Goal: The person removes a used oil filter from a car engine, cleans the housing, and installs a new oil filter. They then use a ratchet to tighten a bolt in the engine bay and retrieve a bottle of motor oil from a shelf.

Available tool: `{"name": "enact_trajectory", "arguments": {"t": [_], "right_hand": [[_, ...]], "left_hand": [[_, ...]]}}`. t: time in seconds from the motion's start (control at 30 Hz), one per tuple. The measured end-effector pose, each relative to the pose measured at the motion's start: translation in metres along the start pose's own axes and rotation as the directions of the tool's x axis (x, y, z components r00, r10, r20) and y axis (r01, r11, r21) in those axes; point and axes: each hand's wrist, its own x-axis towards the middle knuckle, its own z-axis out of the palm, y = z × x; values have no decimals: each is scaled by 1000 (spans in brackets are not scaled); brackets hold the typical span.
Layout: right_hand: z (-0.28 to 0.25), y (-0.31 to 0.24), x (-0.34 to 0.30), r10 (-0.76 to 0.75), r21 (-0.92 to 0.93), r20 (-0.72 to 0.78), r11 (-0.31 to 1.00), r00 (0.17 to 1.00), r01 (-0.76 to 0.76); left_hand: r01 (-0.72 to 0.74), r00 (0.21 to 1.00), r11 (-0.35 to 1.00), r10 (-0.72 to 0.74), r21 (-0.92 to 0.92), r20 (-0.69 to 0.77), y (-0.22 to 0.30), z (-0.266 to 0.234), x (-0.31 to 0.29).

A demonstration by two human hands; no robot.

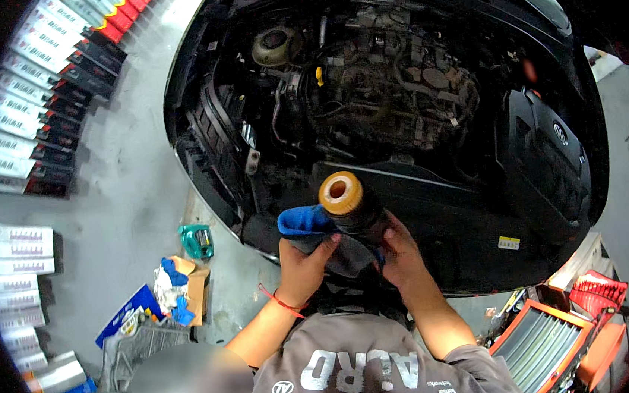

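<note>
An oil filter (pixel 352 201), with an orange ring-shaped end and a dark hole in its middle, is held upright in front of my chest at the car's front edge. Its lower part is black. My right hand (pixel 400 256) is closed around that black part from the right. From the other side, my left hand (pixel 302 271) grips a blue and grey cloth (pixel 306 223) bunched against the filter. The cloth hides part of the black body and some of my fingers.
Ahead lies an open engine bay (pixel 394 77) with a round reservoir cap (pixel 271 43). A black engine cover (pixel 545 135) rests at its right. Boxes (pixel 36 93) line the left. A green jug (pixel 196 241), carton (pixel 197 293) and orange tool cabinet (pixel 541 349) stand nearby.
</note>
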Motion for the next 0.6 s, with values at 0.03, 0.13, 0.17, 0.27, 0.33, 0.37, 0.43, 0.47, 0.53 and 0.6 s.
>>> {"name": "enact_trajectory", "arguments": {"t": [0.03,0.13,0.17,0.27,0.33,0.37,0.43,0.47,0.53,0.6], "right_hand": [[7,2,14,-62,-20,-40,998,997,61],[15,-2,56,-201,-6,-107,979,974,202],[16,-6,68,-240,-11,-136,971,961,241],[19,-26,106,-347,-76,-201,938,916,338],[24,-42,133,-383,-193,-229,919,895,343],[26,-48,148,-400,-254,-236,905,886,342],[29,-57,177,-432,-365,-246,871,868,330],[27,-61,192,-440,-434,-276,850,855,298],[22,-69,218,-454,-562,-336,800,825,211],[19,-72,240,-490,-662,-404,739,773,122]], "left_hand": [[122,992,990,-121,-64,25,-1,-19,18],[106,994,993,-105,-54,17,-3,-71,69],[105,994,994,-105,-12,-4,-6,-92,83],[37,999,992,-33,121,-34,-11,-161,128],[-112,992,947,124,300,-22,-10,-201,155],[-139,990,926,140,352,25,1,-214,169],[-130,990,926,144,354,-12,-3,-238,189],[-175,979,890,201,421,-19,-11,-247,199],[-257,954,841,300,477,-16,-21,-254,220],[-282,940,798,342,533,-15,-32,-257,230]]}}
